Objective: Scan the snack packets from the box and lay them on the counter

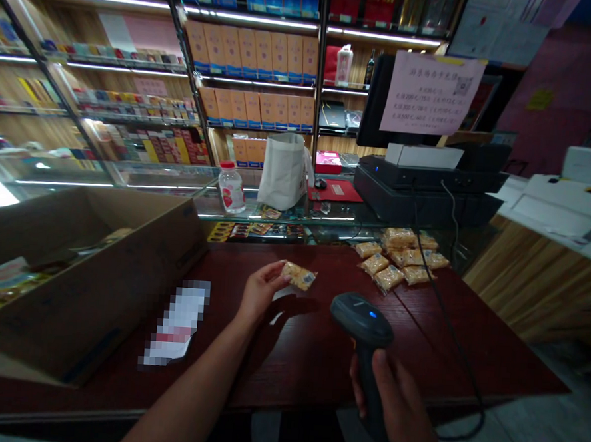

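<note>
My left hand (264,287) pinches one end of a small clear-wrapped snack packet (299,276), yellowish, with a printed label toward its right end. It is held just above the dark red tabletop. Wrapped round the handle of a black barcode scanner (364,318) is my right hand (390,393); a blue light shows on the scanner's top. The scanner's head points toward the packet, with a gap between them. A pile of similar wrapped packets (389,278) lies at the table's far right.
An open cardboard box (137,271) stands at left, beside a blurred-out paper (179,324). The scanner's cable (452,324) runs along the right side. Behind are a glass counter with a red-capped bottle (232,189), a white bag (283,173) and a monitor (375,102).
</note>
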Tool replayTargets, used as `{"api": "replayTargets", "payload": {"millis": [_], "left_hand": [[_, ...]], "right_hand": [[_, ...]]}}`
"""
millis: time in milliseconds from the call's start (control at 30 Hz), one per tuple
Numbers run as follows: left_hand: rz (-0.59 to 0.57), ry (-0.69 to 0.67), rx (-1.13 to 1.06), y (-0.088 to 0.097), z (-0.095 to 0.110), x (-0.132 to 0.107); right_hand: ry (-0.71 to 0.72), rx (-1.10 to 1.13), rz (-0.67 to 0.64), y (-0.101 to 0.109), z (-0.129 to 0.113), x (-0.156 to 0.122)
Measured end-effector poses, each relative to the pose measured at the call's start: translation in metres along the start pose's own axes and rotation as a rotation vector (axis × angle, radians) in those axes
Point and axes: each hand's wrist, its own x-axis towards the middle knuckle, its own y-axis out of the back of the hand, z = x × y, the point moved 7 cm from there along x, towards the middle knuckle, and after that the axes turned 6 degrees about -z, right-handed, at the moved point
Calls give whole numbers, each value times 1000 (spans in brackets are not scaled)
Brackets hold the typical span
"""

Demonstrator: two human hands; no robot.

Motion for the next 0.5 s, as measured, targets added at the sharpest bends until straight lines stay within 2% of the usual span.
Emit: {"api": "replayTargets", "payload": {"millis": [200, 367, 500], "left_hand": [[4, -20, 1, 0, -3, 0], [31, -63, 49, 5, -7, 3], [26, -79, 39, 4, -8, 3]], "right_hand": [[22, -96, -22, -6, -4, -2], [13, -154, -67, -2, 5, 2], [12, -142, -56, 0, 9, 2]]}}
